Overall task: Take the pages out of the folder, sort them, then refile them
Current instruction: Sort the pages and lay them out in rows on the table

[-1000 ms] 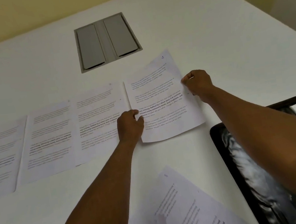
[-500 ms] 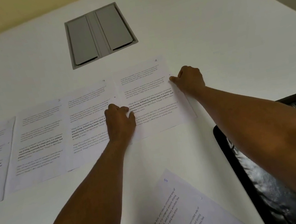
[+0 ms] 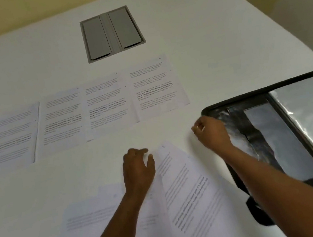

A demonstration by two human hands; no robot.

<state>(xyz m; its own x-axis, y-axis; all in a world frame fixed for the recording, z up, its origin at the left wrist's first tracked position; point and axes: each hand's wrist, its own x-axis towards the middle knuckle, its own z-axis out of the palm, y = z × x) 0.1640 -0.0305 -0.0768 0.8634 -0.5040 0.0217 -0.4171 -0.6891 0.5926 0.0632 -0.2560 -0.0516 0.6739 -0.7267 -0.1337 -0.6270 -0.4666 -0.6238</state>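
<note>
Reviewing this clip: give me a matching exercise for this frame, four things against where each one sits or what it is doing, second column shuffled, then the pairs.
Things
1. row of pages
2. black folder
3. left hand
4. grey panel

Places or states
A. set into the table at the far side
B. lying open at the right, beside the right hand
C. on the loose pages nearest the camera
D. laid side by side across the middle

Pairs: 1-D, 2-B, 3-C, 4-A
</note>
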